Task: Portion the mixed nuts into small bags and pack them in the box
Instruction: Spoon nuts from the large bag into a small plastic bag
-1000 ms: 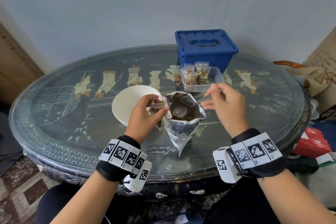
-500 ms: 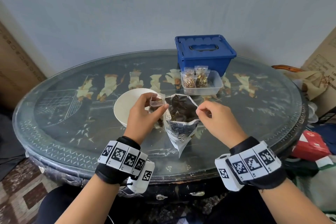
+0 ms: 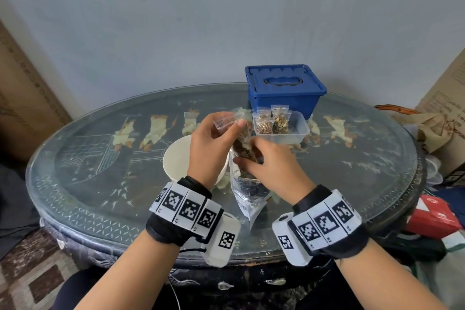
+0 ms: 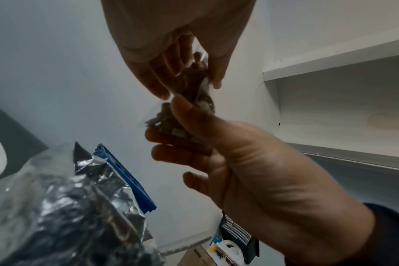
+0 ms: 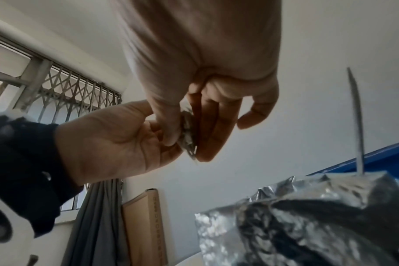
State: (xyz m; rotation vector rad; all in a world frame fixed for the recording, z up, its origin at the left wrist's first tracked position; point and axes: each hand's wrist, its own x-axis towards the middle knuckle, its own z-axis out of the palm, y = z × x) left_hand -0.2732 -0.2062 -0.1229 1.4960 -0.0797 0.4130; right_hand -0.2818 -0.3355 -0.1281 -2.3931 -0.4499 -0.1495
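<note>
A small clear bag (image 3: 242,145) partly filled with mixed nuts hangs above the open foil nut bag (image 3: 247,191). My left hand (image 3: 234,124) pinches its clear top edge. My right hand (image 3: 247,156) pinches its lower, filled part from the right. In the left wrist view the small bag (image 4: 189,86) sits between both hands' fingertips, above the foil bag (image 4: 68,207). In the right wrist view a spoon handle (image 5: 356,117) sticks up out of the foil bag (image 5: 307,216). Behind it, a clear tub (image 3: 302,131) holds two filled small bags (image 3: 271,124).
A shut blue lidded box (image 3: 284,88) stands behind the tub at the back of the oval glass table (image 3: 100,184). A white bowl (image 3: 176,163) sits left of the foil bag, under my left wrist. Cardboard boxes and clutter lie beyond the table's right edge.
My right hand let go of the spoon, which stays in the foil bag, and took hold of the small bag's bottom. Both hands lifted the small bag up above the foil bag.
</note>
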